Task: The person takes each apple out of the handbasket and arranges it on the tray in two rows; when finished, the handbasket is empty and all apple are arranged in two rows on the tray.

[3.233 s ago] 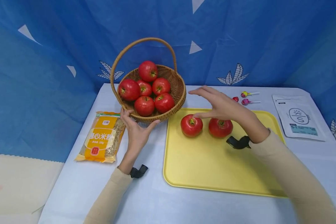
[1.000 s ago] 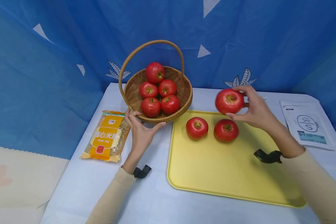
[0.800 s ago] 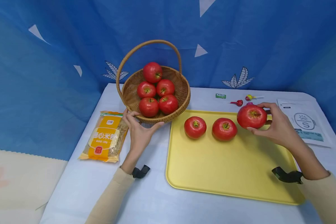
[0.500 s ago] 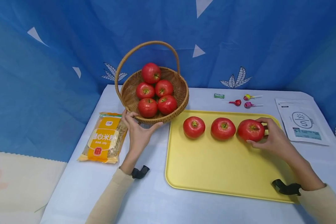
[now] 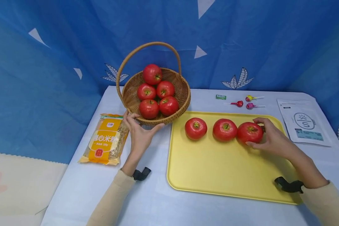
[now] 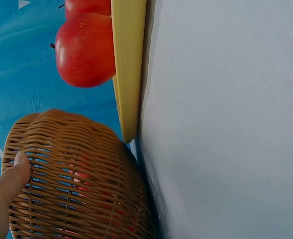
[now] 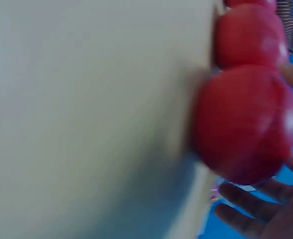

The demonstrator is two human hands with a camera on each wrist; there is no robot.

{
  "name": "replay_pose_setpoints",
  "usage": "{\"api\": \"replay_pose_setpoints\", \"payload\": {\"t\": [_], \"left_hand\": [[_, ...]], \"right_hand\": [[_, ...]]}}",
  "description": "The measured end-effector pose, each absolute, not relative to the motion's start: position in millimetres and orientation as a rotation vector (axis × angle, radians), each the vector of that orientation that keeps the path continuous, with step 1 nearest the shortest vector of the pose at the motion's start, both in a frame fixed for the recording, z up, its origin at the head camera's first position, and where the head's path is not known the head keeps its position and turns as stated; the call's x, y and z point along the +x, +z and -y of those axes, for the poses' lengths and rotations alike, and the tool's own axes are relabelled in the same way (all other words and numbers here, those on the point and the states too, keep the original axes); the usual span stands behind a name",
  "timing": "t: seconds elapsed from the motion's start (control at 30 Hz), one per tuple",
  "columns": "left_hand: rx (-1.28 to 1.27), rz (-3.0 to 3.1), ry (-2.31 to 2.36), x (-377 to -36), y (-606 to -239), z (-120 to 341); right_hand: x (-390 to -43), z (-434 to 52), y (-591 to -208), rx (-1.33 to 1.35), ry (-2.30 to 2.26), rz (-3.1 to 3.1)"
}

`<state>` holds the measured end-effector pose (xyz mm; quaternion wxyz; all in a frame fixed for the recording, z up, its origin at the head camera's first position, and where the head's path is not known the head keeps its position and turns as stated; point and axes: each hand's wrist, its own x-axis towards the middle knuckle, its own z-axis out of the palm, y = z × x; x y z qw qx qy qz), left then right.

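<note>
A wicker basket (image 5: pixel 183 102) at the back left of the table holds several red apples (image 5: pixel 148 108). My left hand (image 5: pixel 139 125) grips its front rim; in the left wrist view a fingertip (image 6: pixel 18 169) presses the basket's weave (image 6: pixel 81 174). On the yellow tray (image 5: pixel 223 169) three apples lie in a row: left (image 5: pixel 196 128), middle (image 5: pixel 224 129) and right (image 5: pixel 249 132). My right hand (image 5: pixel 259 134) curls round the right apple, which rests on the tray against the middle one. The right wrist view shows that apple (image 7: pixel 245 122) with my fingers (image 7: pixel 245 211) behind it.
An orange packet of noodles (image 5: pixel 107 138) lies left of the basket. Behind the tray are three lollipops (image 5: pixel 238 103) and a small green packet (image 5: pixel 221 97). A white pouch (image 5: pixel 303 122) lies at the right. A blue cloth backdrop (image 5: pixel 73 47) closes off the table's back and sides.
My right hand carried an apple from the basket to the tray, set it down right of the other two and slid it against the middle one. The left hand stayed on the basket.
</note>
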<state>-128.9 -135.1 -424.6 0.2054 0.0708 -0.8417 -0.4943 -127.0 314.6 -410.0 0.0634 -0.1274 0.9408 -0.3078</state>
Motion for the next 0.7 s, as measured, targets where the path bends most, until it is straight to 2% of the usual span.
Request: {"api": "replay_pose_setpoints", "payload": {"t": [0.17, 0.37, 0.53, 0.7], "left_hand": [[0.202, 2.348, -1.364, -129.0, -425.3, 136.2], [0.210, 2.342, -1.365, -127.8, -426.8, 137.3], [0.196, 2.336, -1.370, -128.1, -426.2, 136.2], [0.181, 2.334, -1.362, -128.8, -424.4, 134.6]], "right_hand": [[-154.5, -285.4, -369.5, -0.626, -0.883, -2.913], [-204.4, -210.9, -317.0, -1.046, -0.839, -2.873], [-248.1, -148.3, -297.9, -1.368, -0.797, -2.763], [-286.0, -99.0, -292.7, -1.500, -0.731, -2.665]]}}
